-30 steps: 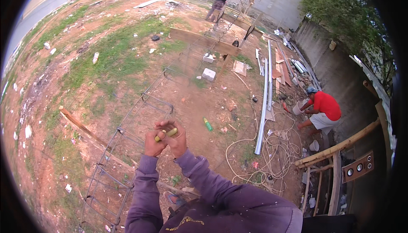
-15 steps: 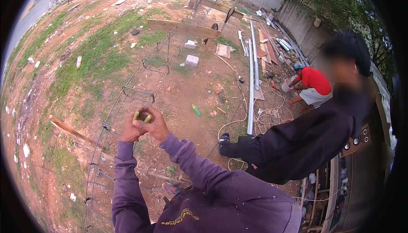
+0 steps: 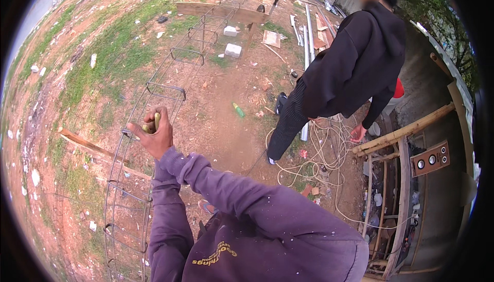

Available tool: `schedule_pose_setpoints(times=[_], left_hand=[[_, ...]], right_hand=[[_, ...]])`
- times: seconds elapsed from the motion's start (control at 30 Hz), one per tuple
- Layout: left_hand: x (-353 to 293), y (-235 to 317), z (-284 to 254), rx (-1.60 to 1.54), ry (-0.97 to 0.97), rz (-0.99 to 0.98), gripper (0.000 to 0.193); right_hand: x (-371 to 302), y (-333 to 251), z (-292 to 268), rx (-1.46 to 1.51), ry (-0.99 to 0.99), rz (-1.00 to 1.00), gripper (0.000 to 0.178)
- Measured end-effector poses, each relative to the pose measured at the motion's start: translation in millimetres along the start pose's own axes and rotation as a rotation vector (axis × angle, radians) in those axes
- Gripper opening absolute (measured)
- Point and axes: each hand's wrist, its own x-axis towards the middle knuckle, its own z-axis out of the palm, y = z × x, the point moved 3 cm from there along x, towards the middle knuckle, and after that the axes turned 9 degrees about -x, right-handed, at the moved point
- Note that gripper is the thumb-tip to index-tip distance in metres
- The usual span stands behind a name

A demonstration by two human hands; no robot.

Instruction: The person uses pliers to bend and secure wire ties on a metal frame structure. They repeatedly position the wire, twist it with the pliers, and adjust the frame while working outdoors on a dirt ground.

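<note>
My right hand (image 3: 159, 139) is closed around a hand tool with yellow-green handles (image 3: 156, 121), which looks like pliers or pincers; its head is hidden. The hand is above a long cage of bent steel rebar (image 3: 149, 113) with rectangular stirrups, its thumb stretched toward the near-left bars. My left forearm (image 3: 170, 212) rises under my right wrist. The left hand is hidden behind the right, so its fingers do not show.
A person in black (image 3: 355, 61) bends at the right, one hand low near coiled cable (image 3: 329, 143). A wooden board (image 3: 221, 11) crosses the cage farther off. A wooden plank (image 3: 92, 148), white blocks (image 3: 233, 50) and a green bottle (image 3: 237, 109) lie about. A timber frame (image 3: 404, 199) stands right.
My hands were together around the tool's two handles; now the right covers the left, its thumb outstretched. The person in black has moved farther off and bent down, mostly hiding the person in red.
</note>
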Motion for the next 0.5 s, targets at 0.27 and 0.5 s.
schedule_pose_setpoints(times=[0.27, 0.5], left_hand=[[63.6, -11.7, -27.1, -0.178, -0.188, -0.128, 0.045], [4.4, -29.4, 9.0, -0.213, 0.106, 0.025, 0.041]], right_hand=[[35.6, 19.4, -7.4, -0.079, -0.247, -0.02, 0.022], [-6.2, 19.3, -24.2, -0.093, -0.034, 0.029, 0.028]])
